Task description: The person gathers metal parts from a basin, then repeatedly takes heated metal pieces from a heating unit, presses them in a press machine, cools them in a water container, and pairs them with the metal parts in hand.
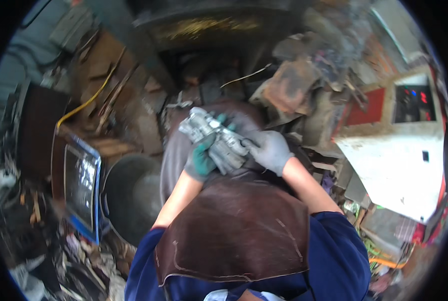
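Note:
A silvery, lumpy metal piece (223,149), perhaps a casting, lies above the lap of my brown leather apron (234,226). My left hand (202,159), in a green and grey glove, is closed around it from the left, with green fingertips showing at its far side. At the right end of the piece, the fingers of my right hand (270,151), in a pale grey glove, are pinched against its edge. The picture is slightly blurred, so I cannot tell whether the metal is one piece or several pressed together.
Ahead stands a dark machine frame (204,27) with yellowish grains on it. A round dark tub (133,195) and a blue-framed panel (86,185) sit at left. A white and red cabinet (394,165) stands at right. Rusty scrap sheets (291,85) lie ahead right.

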Demonstrator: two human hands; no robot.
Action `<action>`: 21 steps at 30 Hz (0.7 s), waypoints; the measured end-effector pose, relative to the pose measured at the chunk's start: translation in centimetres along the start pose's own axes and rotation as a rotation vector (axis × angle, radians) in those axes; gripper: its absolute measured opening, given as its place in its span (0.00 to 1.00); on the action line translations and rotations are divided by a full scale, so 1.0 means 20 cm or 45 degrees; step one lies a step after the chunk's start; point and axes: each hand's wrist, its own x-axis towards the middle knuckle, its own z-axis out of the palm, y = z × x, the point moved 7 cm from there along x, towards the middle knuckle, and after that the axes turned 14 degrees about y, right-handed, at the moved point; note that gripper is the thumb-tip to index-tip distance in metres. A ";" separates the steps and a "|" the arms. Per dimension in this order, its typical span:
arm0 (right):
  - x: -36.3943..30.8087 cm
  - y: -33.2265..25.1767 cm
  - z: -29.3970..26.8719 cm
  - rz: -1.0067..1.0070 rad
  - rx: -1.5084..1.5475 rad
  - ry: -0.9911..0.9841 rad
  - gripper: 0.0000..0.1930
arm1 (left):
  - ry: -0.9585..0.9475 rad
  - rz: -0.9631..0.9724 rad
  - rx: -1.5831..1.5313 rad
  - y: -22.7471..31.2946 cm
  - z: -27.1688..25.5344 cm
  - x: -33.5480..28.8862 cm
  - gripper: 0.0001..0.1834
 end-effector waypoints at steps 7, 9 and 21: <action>-0.14 0.49 -0.28 1.009 1.217 0.771 0.11 | 0.129 -0.079 -0.048 0.00 -0.14 -0.01 0.25; -0.20 0.75 -0.31 1.060 1.509 1.061 0.10 | 0.132 -0.090 -0.033 -0.02 -0.11 -0.02 0.25; 0.18 1.10 -0.37 1.089 1.864 1.210 0.10 | 0.067 -0.044 0.008 0.02 -0.08 -0.04 0.28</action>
